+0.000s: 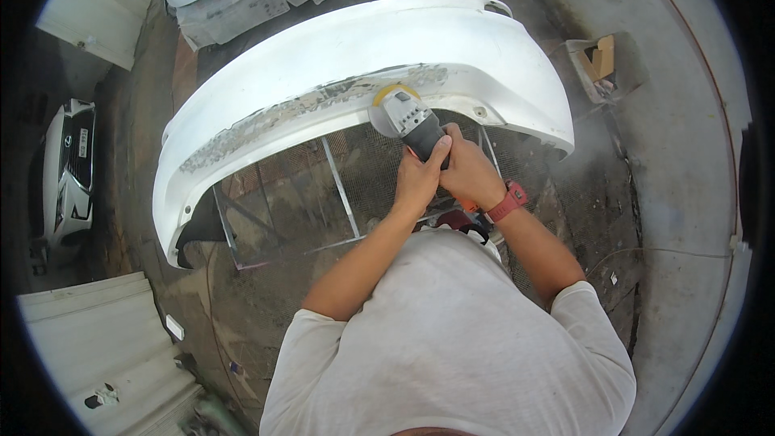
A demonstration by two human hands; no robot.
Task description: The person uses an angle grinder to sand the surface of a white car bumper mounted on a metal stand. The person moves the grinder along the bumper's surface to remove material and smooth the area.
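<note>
Both my hands are wrapped round the dark body of an angle grinder (413,119). My left hand (421,182) grips it from the left side, and my right hand (471,168), with a red watch at the wrist, closes on it from the right. A yellow disc (395,97) shows at the tool's head, against or just over the scuffed band of a white car bumper (347,52); contact is hard to make out. Along that band the paint is worn to grey, patchy filler. The bumper lies across a metal frame stand (341,186).
White-covered parts (250,0) stand beyond the bumper. At the right, an open box (597,60) sits by a grey wall (686,113) with a cable along it. A white car front (71,169) and pale metal panels (97,331) are at the left. Dust hazes the air.
</note>
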